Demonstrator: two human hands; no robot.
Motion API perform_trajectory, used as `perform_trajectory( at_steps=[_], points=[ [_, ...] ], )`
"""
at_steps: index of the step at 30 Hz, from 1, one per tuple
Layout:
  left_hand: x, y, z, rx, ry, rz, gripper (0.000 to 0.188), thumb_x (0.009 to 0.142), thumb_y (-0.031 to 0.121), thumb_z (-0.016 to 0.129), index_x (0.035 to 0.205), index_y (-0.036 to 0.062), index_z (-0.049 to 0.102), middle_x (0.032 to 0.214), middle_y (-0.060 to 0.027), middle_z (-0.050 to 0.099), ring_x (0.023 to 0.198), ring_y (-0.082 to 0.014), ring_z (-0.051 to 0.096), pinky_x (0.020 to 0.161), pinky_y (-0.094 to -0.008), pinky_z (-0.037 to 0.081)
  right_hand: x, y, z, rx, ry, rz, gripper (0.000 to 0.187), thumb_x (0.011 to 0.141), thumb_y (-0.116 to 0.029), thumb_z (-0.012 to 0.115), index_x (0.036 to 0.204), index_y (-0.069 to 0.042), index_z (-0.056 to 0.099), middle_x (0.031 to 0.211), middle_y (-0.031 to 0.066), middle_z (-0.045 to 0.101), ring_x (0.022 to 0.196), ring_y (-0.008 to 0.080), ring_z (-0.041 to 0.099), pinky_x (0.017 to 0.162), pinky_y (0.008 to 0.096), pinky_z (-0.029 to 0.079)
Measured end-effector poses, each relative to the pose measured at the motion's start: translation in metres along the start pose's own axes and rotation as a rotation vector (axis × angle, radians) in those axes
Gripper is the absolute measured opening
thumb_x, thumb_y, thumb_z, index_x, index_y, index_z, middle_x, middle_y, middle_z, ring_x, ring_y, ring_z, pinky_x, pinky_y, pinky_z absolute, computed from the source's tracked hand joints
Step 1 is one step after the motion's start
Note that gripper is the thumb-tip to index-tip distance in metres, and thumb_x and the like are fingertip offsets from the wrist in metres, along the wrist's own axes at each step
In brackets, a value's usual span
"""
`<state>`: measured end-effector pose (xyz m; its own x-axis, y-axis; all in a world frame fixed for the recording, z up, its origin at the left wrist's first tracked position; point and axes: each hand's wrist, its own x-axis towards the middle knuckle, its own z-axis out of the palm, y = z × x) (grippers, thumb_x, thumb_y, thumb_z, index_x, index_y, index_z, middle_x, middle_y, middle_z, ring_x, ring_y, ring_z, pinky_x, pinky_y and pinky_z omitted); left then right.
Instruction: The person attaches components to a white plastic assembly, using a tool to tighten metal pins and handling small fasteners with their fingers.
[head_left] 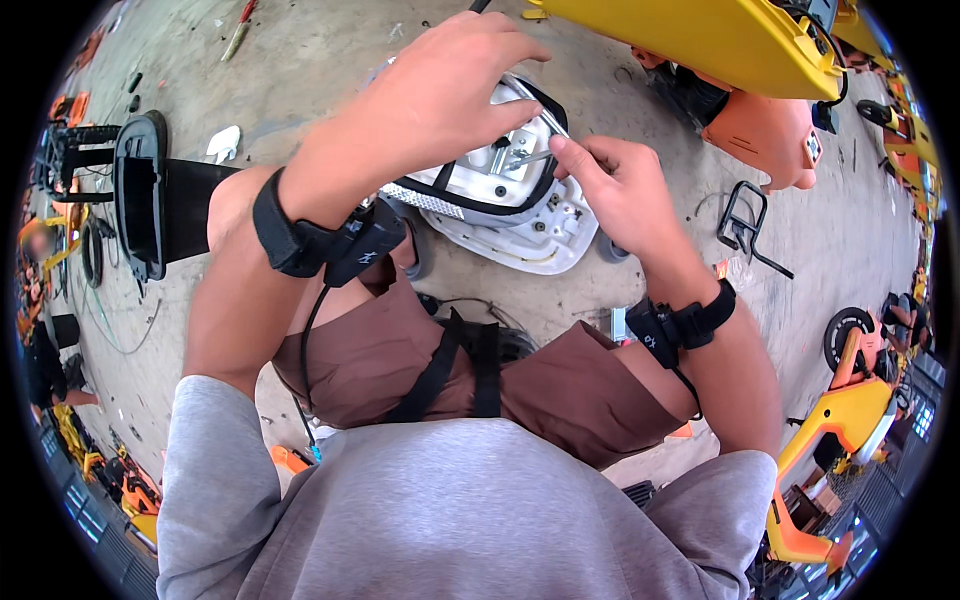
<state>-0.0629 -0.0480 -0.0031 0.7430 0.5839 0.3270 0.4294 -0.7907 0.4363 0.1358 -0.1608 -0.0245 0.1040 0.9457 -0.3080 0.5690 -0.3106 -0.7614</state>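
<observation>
A white plastic shell with a black padded rim, like an upturned scooter seat, sits in front of my knees. It has metal fittings and a silvery patterned strip along its near edge. Over its far left part reaches my left hand, thumb and forefinger spread apart. Near the thumb tip runs a slim silvery rod, slanting toward my other hand. My right hand is closed at the shell's right edge, thumb and forefinger pinching a thin metal piece. Its exact kind is hard to make out. A second white plastic part lies beneath the shell.
A yellow vehicle body with an orange part stands at the far right. On the floor to the right lies a black tubular frame. A black box-shaped part is beside my left knee. Several yellow-orange vehicles line the right side.
</observation>
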Motion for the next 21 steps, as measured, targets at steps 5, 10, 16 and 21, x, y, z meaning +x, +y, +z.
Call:
perform_trajectory(
  at_steps=[5, 10, 16, 21],
  points=[
    [0.008, 0.008, -0.003, -0.017, -0.020, -0.339, 0.036, 0.090, 0.032, 0.073, 0.112, 0.0036, 0.069, 0.094, -0.0146, 0.071, 0.086, -0.0290, 0.068, 0.076, -0.0384, 0.053, -0.018, 0.000, 0.019, 0.120, 0.104, 0.048, 0.047, 0.100, -0.041, 0.061, 0.082, 0.001, 0.071, 0.057, -0.0023, 0.043, 0.057, 0.0080, 0.039, 0.053, 0.0289, 0.031],
    [0.008, 0.010, 0.004, -0.125, -0.150, -0.336, 0.037, 0.093, 0.036, 0.070, 0.091, 0.0001, 0.075, 0.069, -0.0136, 0.069, 0.060, -0.0276, 0.064, 0.060, -0.0373, 0.050, -0.019, 0.007, 0.023, 0.320, 0.303, 0.177, 0.049, 0.101, -0.040, 0.057, 0.079, 0.003, 0.066, 0.058, 0.0065, 0.055, 0.056, 0.0130, 0.051, 0.056, 0.0333, 0.042],
    [0.012, 0.029, 0.014, -0.269, -0.225, -0.243, 0.040, 0.096, 0.038, 0.065, 0.102, -0.0006, 0.075, 0.074, -0.0177, 0.070, 0.066, -0.0306, 0.066, 0.064, -0.0370, 0.052, -0.011, 0.025, 0.029, 0.268, 0.260, 0.012, 0.045, 0.102, -0.036, 0.054, 0.083, 0.004, 0.065, 0.071, 0.0181, 0.064, 0.067, 0.0289, 0.064, 0.067, 0.0416, 0.049],
    [0.011, 0.033, 0.013, -0.197, -0.246, -0.309, 0.046, 0.095, 0.038, 0.066, 0.108, -0.0051, 0.072, 0.078, -0.0212, 0.070, 0.071, -0.0358, 0.069, 0.067, -0.0409, 0.053, -0.012, -0.011, 0.007, -0.011, -0.215, 0.020, 0.057, 0.091, -0.048, 0.063, 0.113, 0.005, 0.062, 0.081, 0.0237, 0.069, 0.082, 0.0406, 0.069, 0.076, 0.0459, 0.053]
  ],
)
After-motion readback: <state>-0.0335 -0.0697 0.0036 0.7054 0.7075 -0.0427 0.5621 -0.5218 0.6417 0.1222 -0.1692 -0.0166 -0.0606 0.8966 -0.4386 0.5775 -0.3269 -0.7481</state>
